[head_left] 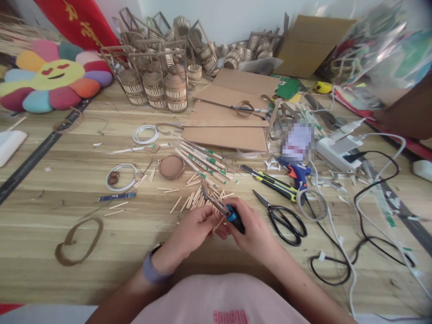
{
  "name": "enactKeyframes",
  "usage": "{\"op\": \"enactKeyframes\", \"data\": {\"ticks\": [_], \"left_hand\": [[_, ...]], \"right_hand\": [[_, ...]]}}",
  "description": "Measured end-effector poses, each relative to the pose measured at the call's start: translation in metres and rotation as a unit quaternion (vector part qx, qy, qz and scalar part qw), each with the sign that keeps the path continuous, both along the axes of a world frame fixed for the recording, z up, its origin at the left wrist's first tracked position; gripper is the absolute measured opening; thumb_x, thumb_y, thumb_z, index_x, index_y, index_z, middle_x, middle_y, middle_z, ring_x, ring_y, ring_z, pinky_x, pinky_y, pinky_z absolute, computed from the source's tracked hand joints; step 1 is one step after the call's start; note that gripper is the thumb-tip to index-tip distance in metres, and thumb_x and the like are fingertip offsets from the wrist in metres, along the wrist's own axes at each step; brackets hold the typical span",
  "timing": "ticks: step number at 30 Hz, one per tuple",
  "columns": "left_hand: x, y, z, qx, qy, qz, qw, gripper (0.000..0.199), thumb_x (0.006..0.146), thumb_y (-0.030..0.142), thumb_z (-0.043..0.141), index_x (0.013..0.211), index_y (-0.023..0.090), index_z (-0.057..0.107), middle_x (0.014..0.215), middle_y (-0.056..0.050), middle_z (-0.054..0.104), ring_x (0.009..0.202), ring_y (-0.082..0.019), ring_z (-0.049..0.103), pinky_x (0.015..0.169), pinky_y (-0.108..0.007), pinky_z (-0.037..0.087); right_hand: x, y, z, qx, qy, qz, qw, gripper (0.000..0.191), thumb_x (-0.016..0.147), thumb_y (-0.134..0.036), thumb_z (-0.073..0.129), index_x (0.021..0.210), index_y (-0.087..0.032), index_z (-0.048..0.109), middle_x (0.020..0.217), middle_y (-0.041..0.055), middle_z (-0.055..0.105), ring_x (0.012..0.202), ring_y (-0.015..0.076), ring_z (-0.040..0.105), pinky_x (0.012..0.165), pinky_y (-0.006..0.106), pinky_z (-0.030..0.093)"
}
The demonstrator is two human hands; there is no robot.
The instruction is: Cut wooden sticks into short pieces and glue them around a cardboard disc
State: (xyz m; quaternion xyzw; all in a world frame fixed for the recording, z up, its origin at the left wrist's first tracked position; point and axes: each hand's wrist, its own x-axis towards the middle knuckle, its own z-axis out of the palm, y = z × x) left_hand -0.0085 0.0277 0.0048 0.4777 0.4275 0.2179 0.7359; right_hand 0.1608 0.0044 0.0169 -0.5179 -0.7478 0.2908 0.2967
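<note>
My right hand (251, 227) is wrapped round the handles of a hand cutter (235, 218) with blue and black grips and metal jaws. The jaws point away to the upper left. Close beside it, my left hand (199, 227) pinches a short wooden stick (218, 224), partly hidden by the fingers. Just beyond both hands lies a loose heap of cut short sticks (192, 198). Longer sticks with green print (205, 157) fan out behind them. To the left of these stands a shallow round brown base (172, 167) with a braided rim.
Black scissors (286, 220), a yellow-black utility knife (270, 182), a blue glue gun (299, 172) and a tape roll (312, 204) lie on the right. Cables trail from a white power strip (340, 150). Cardboard (226, 135) and small woven lanterns (153, 90) stand behind. A brown coil (79, 240) lies left.
</note>
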Motion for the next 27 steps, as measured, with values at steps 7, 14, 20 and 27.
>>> {"op": "enactKeyframes", "data": {"ticks": [7,14,20,27], "left_hand": [[-0.005,0.0,-0.001,-0.053,-0.044,-0.057,0.996,0.052,0.073,0.068,0.064,0.073,0.016,0.059,0.065,-0.003,0.066,0.062,-0.017,0.063,0.063,-0.029,0.043],[-0.002,-0.001,0.0,-0.046,-0.056,-0.018,0.997,0.048,0.079,0.063,0.062,0.074,0.015,0.058,0.066,-0.002,0.065,0.063,-0.015,0.062,0.064,-0.027,0.043],[0.001,-0.002,-0.001,-0.058,-0.081,0.084,0.991,0.048,0.073,0.062,0.069,0.082,0.016,0.061,0.072,-0.001,0.065,0.069,-0.016,0.06,0.064,-0.026,0.044],[0.008,-0.007,-0.003,-0.047,-0.114,0.084,0.989,0.049,0.073,0.064,0.068,0.08,0.016,0.061,0.074,-0.003,0.067,0.08,-0.022,0.065,0.079,-0.034,0.049]], "right_hand": [[0.002,0.001,-0.001,-0.031,0.016,0.033,0.999,0.028,0.085,-0.012,0.049,0.111,-0.021,0.051,0.097,0.0076,0.071,0.089,0.0217,0.068,0.076,0.033,0.054],[0.003,0.003,-0.006,0.058,0.052,-0.015,0.997,0.021,0.089,-0.02,0.057,0.109,-0.022,0.05,0.125,0.0148,0.056,0.121,0.0261,0.055,0.096,0.044,0.048],[-0.004,-0.002,-0.009,0.082,-0.005,-0.039,0.996,0.049,0.075,-0.036,0.078,0.11,-0.022,0.047,0.123,0.017,0.047,0.123,0.033,0.049,0.094,0.049,0.051],[-0.01,-0.003,-0.014,0.11,-0.027,-0.053,0.992,0.046,0.077,-0.028,0.074,0.111,-0.023,0.044,0.12,0.0168,0.046,0.122,0.0336,0.049,0.091,0.049,0.052]]}}
